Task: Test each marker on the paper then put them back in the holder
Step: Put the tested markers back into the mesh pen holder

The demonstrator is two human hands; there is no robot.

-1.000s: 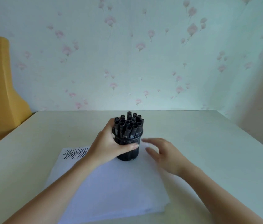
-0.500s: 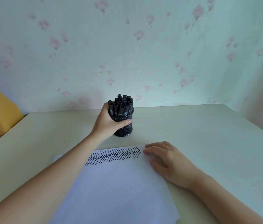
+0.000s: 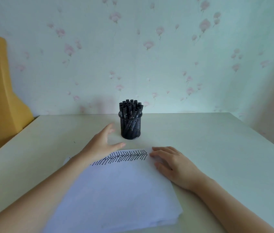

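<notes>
Markers (image 3: 130, 109) stand capped and bunched in the black mesh holder (image 3: 131, 127), upright on the table (image 3: 200, 135) beyond the paper (image 3: 116, 195). Left hand (image 3: 101, 143) hovers just beside the holder, fingers spread, gripping nothing. Right hand (image 3: 173, 163) lies flat and empty on the paper's far corner, next to the row of black test strokes (image 3: 124, 157). Best play now, I'd say: keep that sheet pinned, pinch one marker near its cap, draw it straight up so the holder doesn't tip.
</notes>
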